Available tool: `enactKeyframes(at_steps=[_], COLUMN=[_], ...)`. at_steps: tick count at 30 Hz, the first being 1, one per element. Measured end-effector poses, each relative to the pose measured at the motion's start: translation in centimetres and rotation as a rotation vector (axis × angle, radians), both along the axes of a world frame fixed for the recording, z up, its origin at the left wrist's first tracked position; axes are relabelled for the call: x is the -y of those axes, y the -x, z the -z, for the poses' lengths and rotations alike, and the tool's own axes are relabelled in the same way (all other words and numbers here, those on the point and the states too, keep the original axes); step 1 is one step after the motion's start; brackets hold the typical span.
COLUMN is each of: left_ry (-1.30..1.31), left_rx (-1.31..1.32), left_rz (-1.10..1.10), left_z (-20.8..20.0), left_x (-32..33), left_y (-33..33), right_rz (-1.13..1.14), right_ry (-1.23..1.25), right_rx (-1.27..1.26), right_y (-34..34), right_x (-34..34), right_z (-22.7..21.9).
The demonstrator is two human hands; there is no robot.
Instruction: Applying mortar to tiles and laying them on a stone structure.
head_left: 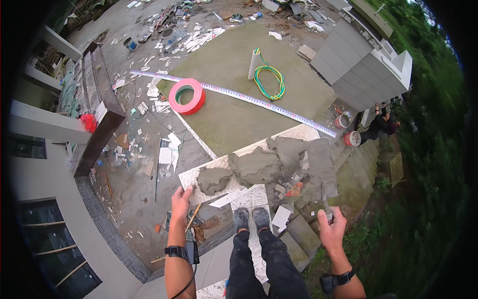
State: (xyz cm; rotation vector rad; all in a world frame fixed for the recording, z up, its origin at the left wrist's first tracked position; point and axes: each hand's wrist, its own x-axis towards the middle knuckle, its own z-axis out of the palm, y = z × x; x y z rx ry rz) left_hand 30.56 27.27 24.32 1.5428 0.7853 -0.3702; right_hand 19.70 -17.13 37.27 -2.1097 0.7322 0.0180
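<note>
My left hand (181, 198) grips the left end of a long, narrow tile (189, 180), thumb on top near its corner. The tile's pale ribbed back faces up. Grey mortar (255, 165) lies on it in thick, uneven lumps, with ribbed surface showing at the left end and along the far edge. In my right hand (332, 226), fingers closed round the handle, is a flat trowel (322, 169). Its wide blade, smeared with mortar, is at the tile's right end; whether it touches the tile I cannot tell.
Beyond the tile is a mossy slab (224, 60) with a red tape roll (186, 96), a measuring tape (259, 103), a white pipe (254, 65) and a green-yellow wire coil (269, 82). My shoes (251, 218) stand on a narrow ledge. Buckets (352, 139) and another person (381, 124) are at right.
</note>
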Motion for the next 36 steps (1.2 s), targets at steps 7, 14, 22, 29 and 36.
enactKeyframes(at_steps=[7, 14, 22, 29, 36], left_ry=[-0.055, -0.133, -0.074, 0.009, -0.036], left_rx=[0.184, 0.196, 0.165, 0.166, 0.181], left_rz=[-0.146, -0.198, -0.082, -0.138, -0.127], left_z=[3.7, 4.7, 4.5, 3.5, 4.6], left_x=[0.8, 2.2, 1.9, 3.6, 1.8], left_y=[-3.0, -0.5, 0.2, 0.5, 0.7], right_rz=[-0.036, -0.316, -0.244, -0.125, -0.020], right_ry=[0.130, 0.393, 0.601, 0.544, 0.361], right_rx=[0.002, 0.328, 0.365, 0.209, 0.044], right_y=[-1.7, -1.4, -2.5, -0.8, 2.4], right_x=[-1.5, -9.1, -5.4, -0.8, 1.8], right_z=[3.9, 12.3, 20.8, 22.5, 18.9])
